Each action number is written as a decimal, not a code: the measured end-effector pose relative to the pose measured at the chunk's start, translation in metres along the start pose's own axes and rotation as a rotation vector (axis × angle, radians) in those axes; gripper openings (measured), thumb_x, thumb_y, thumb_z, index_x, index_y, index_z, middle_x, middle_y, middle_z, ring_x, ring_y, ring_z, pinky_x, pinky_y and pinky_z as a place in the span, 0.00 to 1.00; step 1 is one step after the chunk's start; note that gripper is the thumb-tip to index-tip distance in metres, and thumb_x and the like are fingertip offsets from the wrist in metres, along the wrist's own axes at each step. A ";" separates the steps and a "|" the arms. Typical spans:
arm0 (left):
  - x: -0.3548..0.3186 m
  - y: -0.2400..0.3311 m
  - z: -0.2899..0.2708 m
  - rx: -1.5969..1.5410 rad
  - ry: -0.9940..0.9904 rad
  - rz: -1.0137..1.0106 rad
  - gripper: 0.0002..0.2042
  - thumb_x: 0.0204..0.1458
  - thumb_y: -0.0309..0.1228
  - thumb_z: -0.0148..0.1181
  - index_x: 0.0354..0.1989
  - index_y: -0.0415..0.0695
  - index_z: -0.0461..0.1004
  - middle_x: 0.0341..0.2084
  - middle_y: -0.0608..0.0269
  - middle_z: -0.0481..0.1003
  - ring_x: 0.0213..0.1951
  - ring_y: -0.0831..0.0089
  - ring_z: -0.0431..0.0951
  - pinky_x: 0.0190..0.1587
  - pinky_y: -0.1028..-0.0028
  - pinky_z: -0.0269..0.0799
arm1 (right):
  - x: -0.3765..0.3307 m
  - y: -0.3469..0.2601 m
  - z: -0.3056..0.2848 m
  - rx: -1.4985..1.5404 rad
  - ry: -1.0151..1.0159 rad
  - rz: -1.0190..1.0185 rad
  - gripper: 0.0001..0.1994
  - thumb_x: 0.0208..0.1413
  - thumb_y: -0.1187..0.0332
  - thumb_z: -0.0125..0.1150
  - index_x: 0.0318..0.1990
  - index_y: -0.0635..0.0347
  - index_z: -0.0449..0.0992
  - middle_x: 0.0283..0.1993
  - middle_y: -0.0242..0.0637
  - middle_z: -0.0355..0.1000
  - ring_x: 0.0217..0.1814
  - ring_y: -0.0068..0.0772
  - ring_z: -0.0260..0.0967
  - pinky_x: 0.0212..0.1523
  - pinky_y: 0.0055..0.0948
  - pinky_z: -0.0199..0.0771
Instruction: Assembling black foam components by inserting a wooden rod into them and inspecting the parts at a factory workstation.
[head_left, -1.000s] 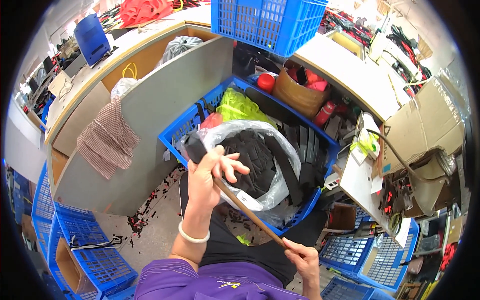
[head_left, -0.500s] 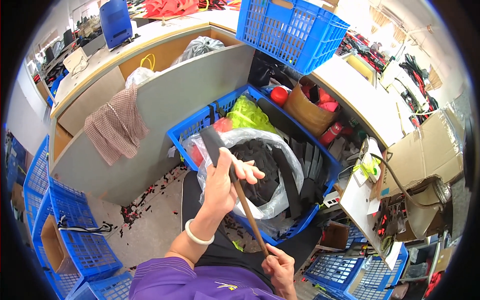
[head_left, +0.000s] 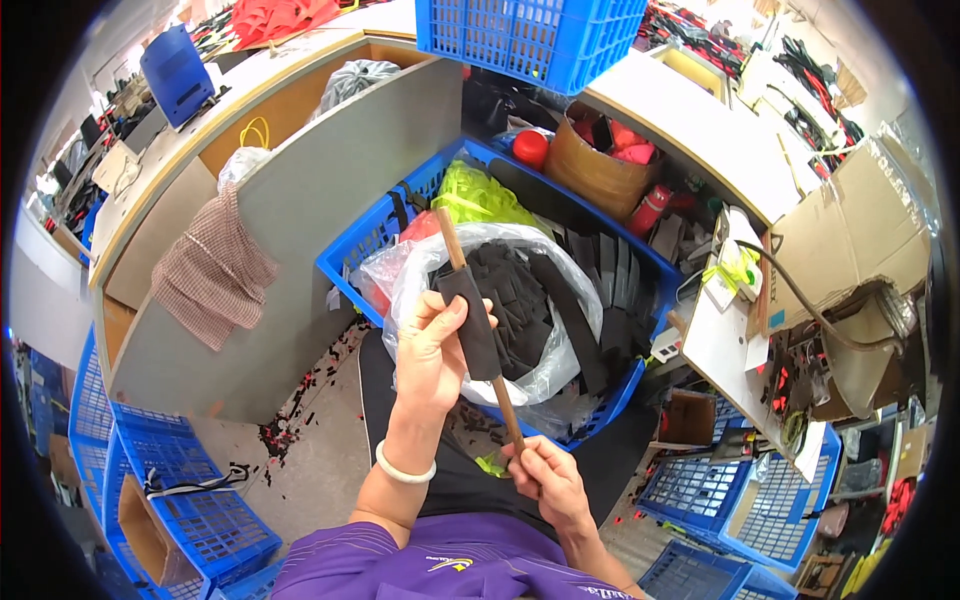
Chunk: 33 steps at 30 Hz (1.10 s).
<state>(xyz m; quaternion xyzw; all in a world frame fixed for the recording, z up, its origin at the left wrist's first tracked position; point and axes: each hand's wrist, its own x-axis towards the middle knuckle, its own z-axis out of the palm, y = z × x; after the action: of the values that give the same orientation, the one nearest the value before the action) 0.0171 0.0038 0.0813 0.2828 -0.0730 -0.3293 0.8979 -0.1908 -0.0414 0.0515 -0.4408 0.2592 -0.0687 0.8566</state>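
A wooden stick (head_left: pixel 506 412) slants up in front of me. Around its upper half sits a black fabric sleeve (head_left: pixel 470 325), and the bare tip of the stick sticks out above it. My left hand (head_left: pixel 433 345) is closed on the sleeve, thumb on the near side. Lower down, my right hand (head_left: pixel 550 482) grips the bottom end of the stick. Just beyond the sleeve, a clear plastic bag (head_left: pixel 412 290) holds a heap of black fabric pieces (head_left: pixel 520 300). The bag stands in a blue crate (head_left: pixel 345 262).
Long black strips (head_left: pixel 600 262) and a yellow-green bundle (head_left: pixel 478 197) share the crate. A grey panel (head_left: pixel 330 190) with a checked cloth (head_left: pixel 217 272) stands left. A cardboard drum (head_left: pixel 605 165) is behind. Stacked blue crates (head_left: pixel 195 490) flank me; scraps (head_left: pixel 290 420) litter the floor.
The sleeve has slid down the stick, baring its upper tip. My left hand's spread fingers have closed round the sleeve. My right hand keeps its grip low on the stick. The view has shifted slightly.
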 end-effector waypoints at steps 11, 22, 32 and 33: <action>0.046 -0.024 -0.049 0.150 0.125 0.094 0.08 0.54 0.32 0.56 0.36 0.40 0.71 0.30 0.58 0.75 0.33 0.69 0.75 0.41 0.70 0.71 | 0.019 0.013 -0.033 -0.212 0.230 -0.037 0.11 0.58 0.64 0.56 0.31 0.63 0.76 0.18 0.22 0.63 0.18 0.11 0.54 0.19 0.13 0.50; 0.016 -0.051 -0.028 -0.844 -0.024 -0.752 0.10 0.56 0.29 0.42 0.33 0.36 0.68 0.14 0.70 0.57 0.14 0.79 0.58 0.21 0.79 0.56 | 0.135 0.034 -0.090 -1.243 0.567 -0.532 0.12 0.52 0.61 0.57 0.38 0.58 0.76 0.31 0.40 0.73 0.36 0.45 0.70 0.38 0.32 0.69; -0.023 -0.076 -0.014 -0.888 -0.142 -0.935 0.10 0.58 0.31 0.38 0.38 0.38 0.66 0.12 0.68 0.58 0.12 0.77 0.60 0.18 0.77 0.56 | 0.128 -0.074 -0.040 -0.258 -0.015 -0.344 0.09 0.50 0.67 0.64 0.29 0.65 0.77 0.24 0.26 0.70 0.27 0.12 0.63 0.29 0.16 0.62; -0.024 -0.078 -0.011 -0.823 -0.153 -0.956 0.12 0.59 0.33 0.38 0.39 0.38 0.66 0.13 0.68 0.58 0.12 0.76 0.61 0.18 0.76 0.57 | 0.128 -0.074 -0.041 -0.226 -0.016 -0.375 0.10 0.49 0.65 0.65 0.26 0.64 0.76 0.20 0.25 0.67 0.23 0.11 0.60 0.24 0.16 0.59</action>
<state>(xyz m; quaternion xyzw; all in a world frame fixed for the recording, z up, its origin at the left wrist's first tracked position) -0.0407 -0.0241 0.0300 -0.1086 0.1298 -0.7143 0.6791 -0.0932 -0.1596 0.0414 -0.5751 0.1720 -0.1938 0.7759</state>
